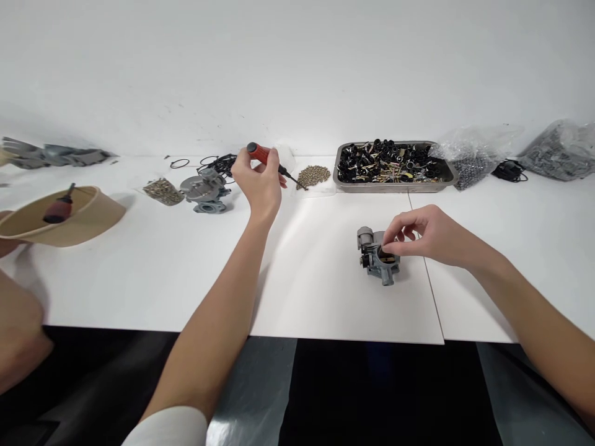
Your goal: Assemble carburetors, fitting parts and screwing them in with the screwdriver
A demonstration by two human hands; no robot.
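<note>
My left hand (259,179) is raised over the white table (139,272) and grips a red-handled screwdriver (267,156), its dark tip pointing right toward a small pile of brass screws (313,175). A grey carburetor (377,255) sits on the table right of centre. My right hand (425,235) rests on it, fingertips pinching at something small at its top opening; what they pinch is too small to tell.
A second grey carburetor (206,192) lies at the back left beside another pile of screws (162,191) and black rings (223,163). A metal tray (344,179) of black and brass parts stands at the back, with plastic bags (474,158) to its right. A paper bowl (93,214) with a screwdriver sits far left, near another person's arm (18,334).
</note>
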